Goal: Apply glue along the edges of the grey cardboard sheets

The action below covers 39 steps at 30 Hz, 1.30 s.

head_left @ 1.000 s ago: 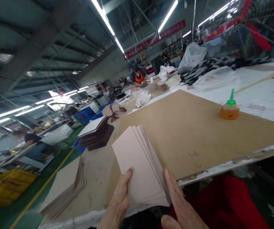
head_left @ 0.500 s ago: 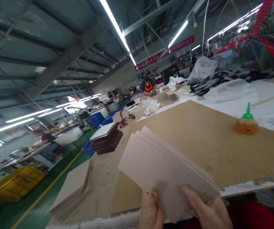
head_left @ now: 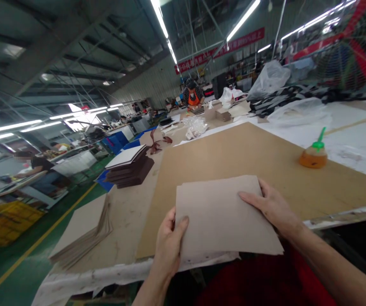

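Between my two hands is a stack of grey-beige cardboard sheets (head_left: pixel 217 216), held over the table's front edge. My left hand (head_left: pixel 170 240) grips its left side, thumb on top and fingers beneath. On the right, my right hand (head_left: pixel 270 206) clasps the upper right side, its thumb lying across the top sheet. How many sheets are in the stack I cannot tell. Under and beyond it lies a large brown board (head_left: pixel 214 157). To the left, another pile of similar cardboard sheets (head_left: pixel 82 223) rests on the table, slightly fanned.
A squat bottle of amber liquid with a green nozzle (head_left: pixel 313 156) stands on the board at right. Dark brown pieces topped with white sheets (head_left: pixel 128 168) are piled at left. Plastic bags (head_left: pixel 300 112) and black strips lie farther back. A co-worker in an orange apron (head_left: pixel 194 97) is across the table.
The stack has turned from a slant to nearly square with me, and its fanned sheets look more even. My right hand has moved up its right side; my left hand now grips its left side.
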Available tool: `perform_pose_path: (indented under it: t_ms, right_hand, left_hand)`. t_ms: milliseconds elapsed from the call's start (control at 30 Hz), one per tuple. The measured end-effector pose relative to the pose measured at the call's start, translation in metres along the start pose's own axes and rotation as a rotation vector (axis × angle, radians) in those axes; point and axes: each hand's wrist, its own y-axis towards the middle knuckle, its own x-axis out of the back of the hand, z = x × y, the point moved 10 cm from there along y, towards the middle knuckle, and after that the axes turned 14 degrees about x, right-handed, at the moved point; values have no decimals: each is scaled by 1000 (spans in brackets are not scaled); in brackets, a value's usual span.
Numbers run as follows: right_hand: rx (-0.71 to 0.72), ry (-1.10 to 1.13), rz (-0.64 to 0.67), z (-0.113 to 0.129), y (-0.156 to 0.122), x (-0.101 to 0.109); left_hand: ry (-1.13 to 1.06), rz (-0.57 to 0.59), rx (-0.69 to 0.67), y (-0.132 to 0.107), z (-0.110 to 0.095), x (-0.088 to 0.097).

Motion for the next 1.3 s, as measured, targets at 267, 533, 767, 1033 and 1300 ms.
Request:
perform_pose_path:
  t_ms: [267, 533, 767, 1033, 1300]
  right_hand:
    - [233, -441, 52, -35, 15, 16]
    - [213, -239, 117, -21, -64, 48]
    - [400, -483, 203, -4, -94, 28]
    - [539, -441, 122, 3, -87, 28]
    - [457, -532, -84, 0, -71, 87]
  left_hand:
    - [680, -262, -129, 22, 20, 13]
    - [678, -65, -246, 3, 23, 13]
    - [899, 3, -256, -1, 31, 3]
    - [928, -26, -317, 2, 31, 5]
    - [968, -92, -393, 2, 30, 7]
